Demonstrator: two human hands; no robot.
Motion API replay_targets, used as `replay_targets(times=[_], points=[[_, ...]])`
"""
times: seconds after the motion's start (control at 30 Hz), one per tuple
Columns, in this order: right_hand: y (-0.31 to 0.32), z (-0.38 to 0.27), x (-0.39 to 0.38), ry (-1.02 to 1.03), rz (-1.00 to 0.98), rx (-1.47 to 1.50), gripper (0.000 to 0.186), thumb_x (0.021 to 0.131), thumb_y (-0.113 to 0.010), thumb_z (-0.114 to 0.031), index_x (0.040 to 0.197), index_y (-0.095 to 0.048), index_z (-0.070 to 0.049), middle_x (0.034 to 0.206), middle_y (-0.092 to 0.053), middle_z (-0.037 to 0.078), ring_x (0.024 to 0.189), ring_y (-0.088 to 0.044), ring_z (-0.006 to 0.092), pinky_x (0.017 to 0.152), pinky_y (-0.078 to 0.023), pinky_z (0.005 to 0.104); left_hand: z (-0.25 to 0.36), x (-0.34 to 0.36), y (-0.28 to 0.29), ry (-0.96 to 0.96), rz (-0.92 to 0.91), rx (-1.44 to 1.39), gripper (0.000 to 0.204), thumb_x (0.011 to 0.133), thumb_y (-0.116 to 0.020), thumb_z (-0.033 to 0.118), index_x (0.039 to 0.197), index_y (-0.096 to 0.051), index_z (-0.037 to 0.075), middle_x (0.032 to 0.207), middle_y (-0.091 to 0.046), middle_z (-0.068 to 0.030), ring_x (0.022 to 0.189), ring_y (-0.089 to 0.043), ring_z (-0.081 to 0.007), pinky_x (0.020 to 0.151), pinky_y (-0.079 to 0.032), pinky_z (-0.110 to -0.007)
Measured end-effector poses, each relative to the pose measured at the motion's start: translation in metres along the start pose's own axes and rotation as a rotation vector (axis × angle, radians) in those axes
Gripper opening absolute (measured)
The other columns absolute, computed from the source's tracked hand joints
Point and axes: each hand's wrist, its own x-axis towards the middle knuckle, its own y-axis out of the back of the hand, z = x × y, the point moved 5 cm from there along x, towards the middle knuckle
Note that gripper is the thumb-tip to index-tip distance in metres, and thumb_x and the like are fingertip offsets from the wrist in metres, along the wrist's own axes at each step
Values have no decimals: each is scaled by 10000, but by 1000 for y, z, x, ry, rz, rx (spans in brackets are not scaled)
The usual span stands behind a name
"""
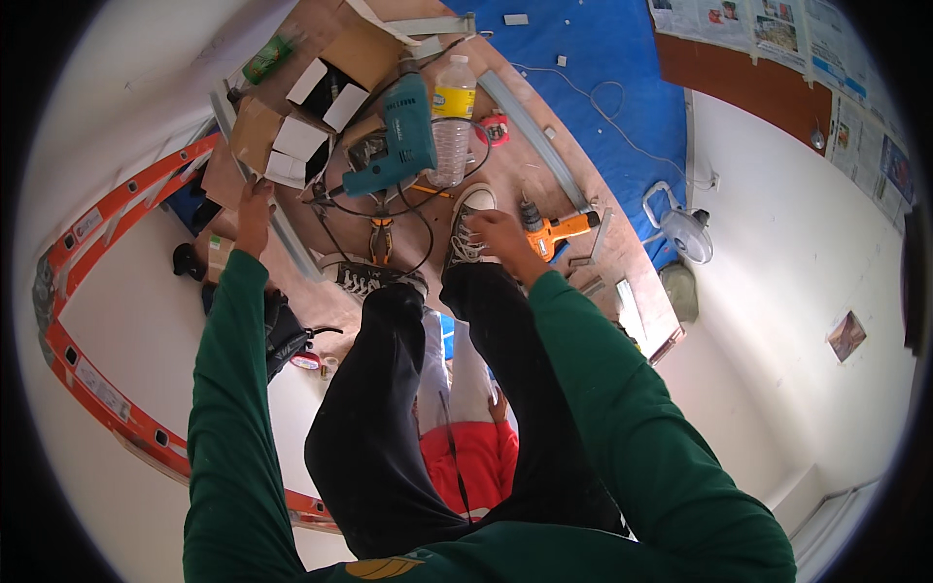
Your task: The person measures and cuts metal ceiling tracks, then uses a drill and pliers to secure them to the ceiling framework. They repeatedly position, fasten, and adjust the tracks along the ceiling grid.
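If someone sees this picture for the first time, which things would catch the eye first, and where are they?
Probably the teal power drill near the top centre, lying on the wooden board beside a clear plastic bottle. Next, the orange drill just beyond the right hand, which is at a sneaker. An orange ladder curves along the left, and the left hand reaches toward cardboard boxes.

brown wooden platform [530, 160] with teal drill [400, 136], water bottle [451, 121], orange drill [556, 230], perhaps cardboard boxes [292, 126]

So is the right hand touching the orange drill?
Apart. In the head view the right hand rests at the laces of the right shoe, and bare board shows between it and the orange drill.
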Motion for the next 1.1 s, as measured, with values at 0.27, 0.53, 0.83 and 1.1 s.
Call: replay_targets(times=[0.27, 0.53, 0.83, 1.1], points=[[131, 141, -33, -175, 200, -101, 259, 996, -739, -314, 1117, -754, -86, 909, -684, -6, 808, -673, 142, 664, -525, 341, 59, 64, 45, 39, 44, -6, 659, 1081, -588, 374, 1693, -369, 262, 1504, -583, 25, 1369, -551, -181, 1112, -405, -500], [96, 304, -36, -21, 196, -522, 257, 976, -703, -286, 979, -788, -44, 825, -728, 198, 817, -743, 365, 720, -580, 502, 112, 100, 66, -341, 26, 291, 728, 1091, -614, 369, 1728, -340, 149, 1668, -488, -70, 1499, -507, -256, 1211, -344, -490], [71, 387, -100, -534, 458, 69, 651, 910, -803, -409, 1256, -665, 125, 1205, -742, 350, 1095, -753, 480, 907, -608, 514, 188, 106, -32, -171, -166, 322, 720, 1178, -447, 549, 1720, -360, 82, 1719, -425, -143, 1556, -456, -302, 1262, -344, -394], [142, 428, -183, -667, 596, 84, 750, 887, -848, -363, 1414, -594, 107, 1282, -736, 296, 1212, -727, 416, 988, -584, 512, 187, 84, -30, -245, -263, 377, 655, 1187, -462, 470, 1699, -377, 71, 1601, -539, -106, 1464, -531, -239, 1237, -402, -389]])
